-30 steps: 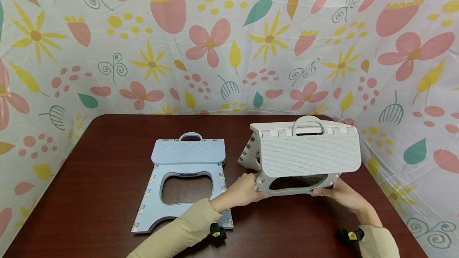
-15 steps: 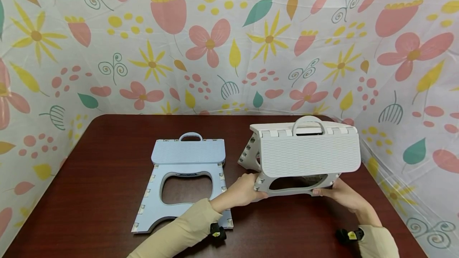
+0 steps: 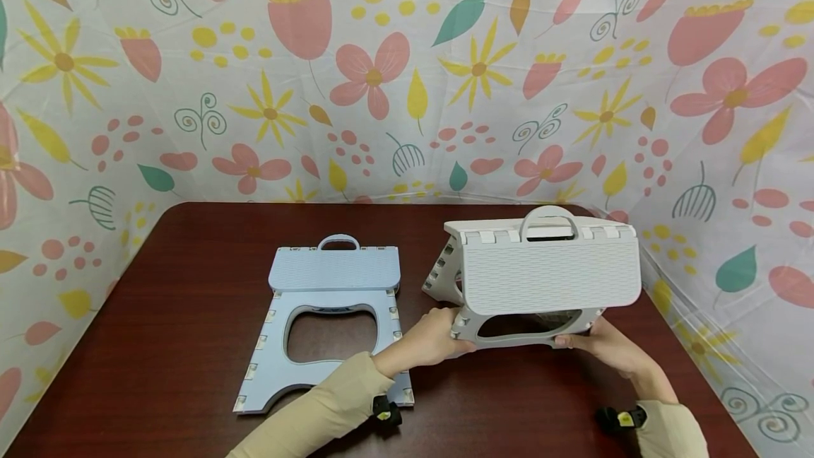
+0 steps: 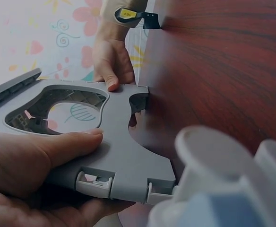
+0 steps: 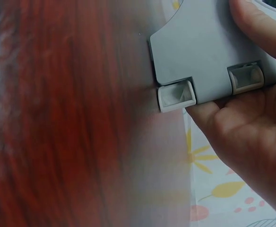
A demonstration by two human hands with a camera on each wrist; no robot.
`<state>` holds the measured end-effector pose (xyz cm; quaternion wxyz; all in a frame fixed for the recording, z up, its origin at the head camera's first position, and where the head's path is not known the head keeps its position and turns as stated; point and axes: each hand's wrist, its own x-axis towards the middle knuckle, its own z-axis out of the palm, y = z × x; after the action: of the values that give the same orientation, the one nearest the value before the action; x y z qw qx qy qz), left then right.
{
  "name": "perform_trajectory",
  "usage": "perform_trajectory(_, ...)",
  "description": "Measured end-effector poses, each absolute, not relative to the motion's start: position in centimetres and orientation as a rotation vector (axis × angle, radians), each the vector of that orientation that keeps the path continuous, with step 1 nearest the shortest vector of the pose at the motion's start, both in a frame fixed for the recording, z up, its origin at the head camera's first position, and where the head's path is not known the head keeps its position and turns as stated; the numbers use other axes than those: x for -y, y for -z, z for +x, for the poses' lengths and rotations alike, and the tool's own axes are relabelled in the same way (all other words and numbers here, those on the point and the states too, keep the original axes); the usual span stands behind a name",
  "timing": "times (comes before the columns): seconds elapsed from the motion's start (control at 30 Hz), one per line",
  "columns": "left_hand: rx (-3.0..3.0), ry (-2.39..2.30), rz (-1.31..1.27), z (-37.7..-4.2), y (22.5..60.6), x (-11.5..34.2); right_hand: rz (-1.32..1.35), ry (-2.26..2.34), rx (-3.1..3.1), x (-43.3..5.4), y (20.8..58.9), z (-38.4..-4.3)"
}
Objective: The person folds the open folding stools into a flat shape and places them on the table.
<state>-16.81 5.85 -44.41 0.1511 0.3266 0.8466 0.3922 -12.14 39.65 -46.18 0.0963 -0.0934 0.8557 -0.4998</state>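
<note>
Your left hand (image 3: 426, 338) grips the near leg panel (image 4: 121, 135) at its left edge, thumb flat on the face and fingers underneath; your right hand (image 3: 610, 348) holds the right edge the same way. The pale grey folding stool (image 3: 550, 274) that this panel belongs to sits between your hands and rises just beyond them, partly unfolded, its two seat halves pitched like a roof.

It looks like hard moulded plastic, so expect it light for its bulk and stiff within each panel, giving only at the hinges. The leg face is smooth and could slide under your thumbs; the hinge knuckles (image 4: 95, 184) along the edge beside your left fingers offer better purchase but might nip skin. The ridged, woven-looking seat should grip well too, and the arched handle (image 3: 548, 210), farther from you than both hands, seems the natural carrying point.

Left of your left hand, a light blue stool (image 3: 333, 271) lies folded flat, partly hidden by your sleeve (image 3: 318, 408). Beneath is the dark red wood-grain table (image 3: 191, 288); beyond hangs a creased floral cloth (image 3: 407, 13).
</note>
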Motion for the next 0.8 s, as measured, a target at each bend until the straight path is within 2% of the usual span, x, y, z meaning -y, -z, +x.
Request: perform_trajectory(0.8,-2.421,-1.114,1.045,-16.71,44.16,-5.6,-0.291,1.366,-2.704,-39.47,45.25,-11.72)
